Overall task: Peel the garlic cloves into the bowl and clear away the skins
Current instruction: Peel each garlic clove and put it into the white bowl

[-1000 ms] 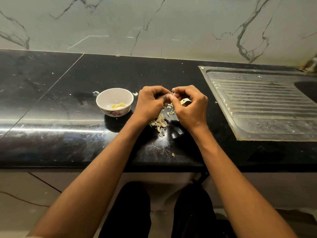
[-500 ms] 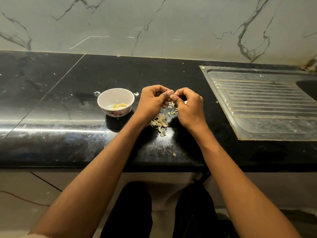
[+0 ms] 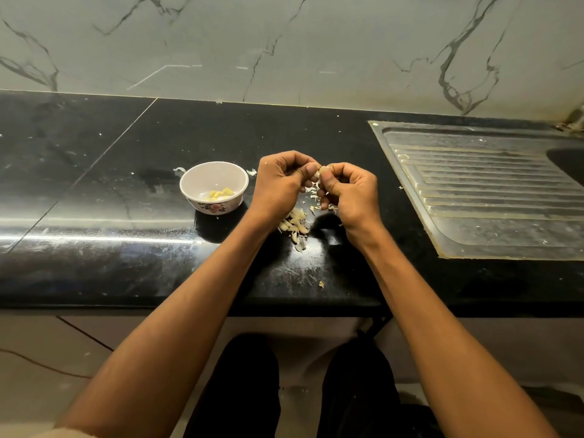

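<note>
While both hands meet above a black counter, the left hand and right hand pinch one garlic clove between them. Skins lie below; a bowl of peeled cloves sits left.

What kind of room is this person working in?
Most likely a home kitchen. A steel sink drainboard is set into the black stone counter, a marble-look wall backs it, and a small bowl holds peeled garlic cloves.
</note>
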`<state>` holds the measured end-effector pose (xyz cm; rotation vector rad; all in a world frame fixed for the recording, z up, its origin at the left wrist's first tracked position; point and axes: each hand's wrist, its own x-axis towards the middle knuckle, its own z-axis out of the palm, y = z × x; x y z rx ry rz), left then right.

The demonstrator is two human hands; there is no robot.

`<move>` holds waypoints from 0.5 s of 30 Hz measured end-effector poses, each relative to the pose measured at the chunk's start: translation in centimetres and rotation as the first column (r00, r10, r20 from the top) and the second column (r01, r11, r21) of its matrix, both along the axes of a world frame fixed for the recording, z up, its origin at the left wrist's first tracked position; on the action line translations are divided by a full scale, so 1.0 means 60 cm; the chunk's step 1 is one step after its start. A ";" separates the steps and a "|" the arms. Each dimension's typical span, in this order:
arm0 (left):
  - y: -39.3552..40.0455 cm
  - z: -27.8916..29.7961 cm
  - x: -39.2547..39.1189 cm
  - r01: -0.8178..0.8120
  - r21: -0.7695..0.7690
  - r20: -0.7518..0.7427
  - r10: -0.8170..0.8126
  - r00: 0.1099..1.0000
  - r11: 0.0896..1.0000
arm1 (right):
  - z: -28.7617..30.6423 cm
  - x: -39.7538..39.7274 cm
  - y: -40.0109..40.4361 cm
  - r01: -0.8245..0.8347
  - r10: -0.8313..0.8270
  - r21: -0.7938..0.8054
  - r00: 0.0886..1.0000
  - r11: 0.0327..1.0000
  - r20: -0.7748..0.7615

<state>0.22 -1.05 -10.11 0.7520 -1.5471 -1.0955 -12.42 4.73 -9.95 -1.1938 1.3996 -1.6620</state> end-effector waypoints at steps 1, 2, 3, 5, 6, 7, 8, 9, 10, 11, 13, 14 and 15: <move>-0.001 0.000 0.000 -0.009 0.019 -0.004 0.010 1.000 1.000 | 0.001 -0.003 0.001 0.023 -0.023 -0.022 1.000 1.000 -0.013; 0.000 -0.001 0.000 -0.018 0.037 -0.006 0.018 1.000 0.999 | 0.002 -0.005 0.002 0.052 -0.054 -0.049 0.997 0.997 -0.047; 0.001 0.000 0.000 -0.026 0.052 -0.009 0.026 1.000 0.998 | 0.002 -0.008 0.004 0.081 -0.088 -0.080 0.992 0.994 -0.089; 0.001 -0.001 0.001 -0.048 0.069 -0.013 0.049 0.999 0.996 | 0.001 -0.011 0.006 0.124 -0.145 -0.136 0.977 0.983 -0.156; 0.000 -0.001 0.001 -0.057 0.076 -0.013 0.058 0.998 0.996 | 0.001 -0.012 0.007 0.135 -0.162 -0.158 0.971 0.978 -0.174; -0.001 -0.001 0.002 -0.061 0.083 -0.014 0.063 0.998 0.995 | -0.001 -0.013 0.009 0.138 -0.171 -0.178 0.967 0.974 -0.186; -0.001 -0.001 0.002 -0.063 0.087 -0.013 0.064 0.998 0.994 | -0.001 -0.014 0.010 0.136 -0.175 -0.196 0.963 0.971 -0.203; -0.001 -0.001 0.003 -0.062 0.088 -0.010 0.063 0.998 0.994 | -0.002 -0.014 0.011 0.129 -0.176 -0.209 0.958 0.969 -0.225; -0.001 -0.001 0.003 -0.061 0.085 -0.004 0.062 0.998 0.994 | -0.004 -0.013 0.011 0.125 -0.180 -0.217 0.951 0.968 -0.252; 0.000 0.000 0.003 -0.062 0.079 0.003 0.062 0.998 0.995 | -0.005 -0.013 0.011 0.130 -0.191 -0.222 0.940 0.966 -0.282; 0.002 0.000 0.003 -0.071 0.062 0.029 0.070 0.997 0.996 | -0.008 -0.012 0.008 0.156 -0.229 -0.224 0.907 0.962 -0.354; 0.003 0.000 0.003 -0.076 0.052 0.042 0.073 0.996 0.996 | -0.010 -0.012 0.006 0.167 -0.246 -0.225 0.886 0.960 -0.393; 0.002 -0.001 0.003 -0.079 0.042 0.056 0.076 0.995 0.996 | -0.012 -0.012 0.005 0.173 -0.257 -0.225 0.866 0.959 -0.429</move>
